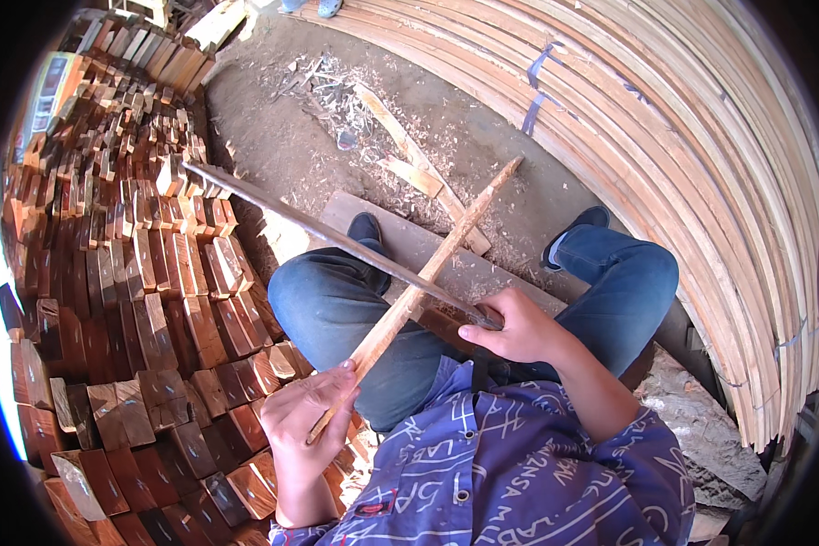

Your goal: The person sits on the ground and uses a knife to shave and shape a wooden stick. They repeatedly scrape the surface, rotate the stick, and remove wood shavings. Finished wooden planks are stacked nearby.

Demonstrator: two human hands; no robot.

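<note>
Left hand (305, 420), lower centre, closed around near end of wooden stick (419, 296); that end hidden in the palm. Right hand (517, 328), centre, fist gripping handle of long dark blade (328, 234), handle mostly covered. Blade crosses stick over knees. Stacked wood blocks (155, 300) left; bent slats (701, 164) upper right.

I count two hands: left hand (305, 420) at seven o'clock, right hand (510, 326) near centre. One wooden stick (428, 282), one long blade (337, 237), two shoes, and one flat board (409, 241) underfoot.
</note>
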